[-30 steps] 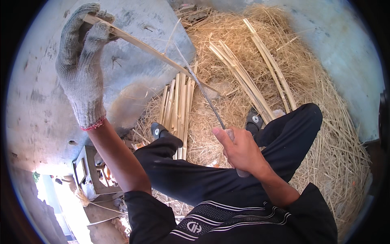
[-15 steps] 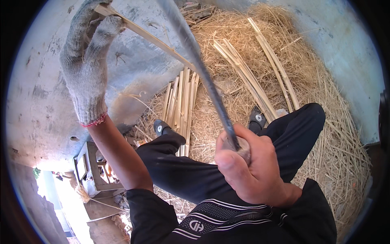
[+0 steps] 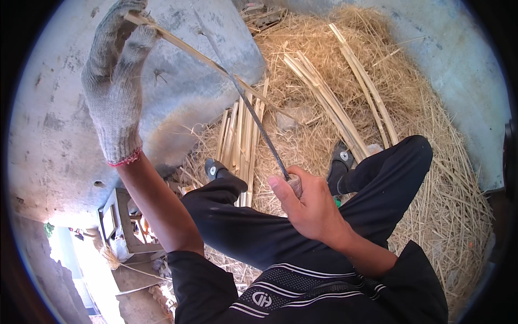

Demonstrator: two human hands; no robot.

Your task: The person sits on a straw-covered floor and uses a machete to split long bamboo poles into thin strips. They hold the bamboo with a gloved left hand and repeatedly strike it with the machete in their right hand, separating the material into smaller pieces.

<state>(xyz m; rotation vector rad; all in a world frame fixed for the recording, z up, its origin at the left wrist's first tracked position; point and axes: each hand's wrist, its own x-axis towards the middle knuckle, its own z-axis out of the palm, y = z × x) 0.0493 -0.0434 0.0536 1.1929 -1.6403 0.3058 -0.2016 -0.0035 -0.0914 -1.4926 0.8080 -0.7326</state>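
My left hand [image 3: 115,89], in a grey knit glove with a red cuff edge, is raised at the upper left. It pinches one end of a pale split bamboo strip [image 3: 186,47], which slants down to the right. My bare right hand [image 3: 308,204] is closed round the handle of a long, narrow-bladed knife [image 3: 258,123]. Its dark blade points up and left, edge-on to me, and crosses the strip about halfway along. Whether blade and strip touch I cannot tell. The strip's far end lies over the straw, beyond the blade.
Bundled strips lie by my left foot [image 3: 245,146], with another bundle [image 3: 324,102] in the middle and a pair [image 3: 367,81] further right. Shavings [image 3: 448,216] cover the floor. A blue-grey wall [image 3: 54,108] rises at the left. A box-like stand [image 3: 127,227] is at the lower left.
My right hand has moved away from me and a little left, and the knife blade has swung down to cross the strip. My left hand has barely moved.
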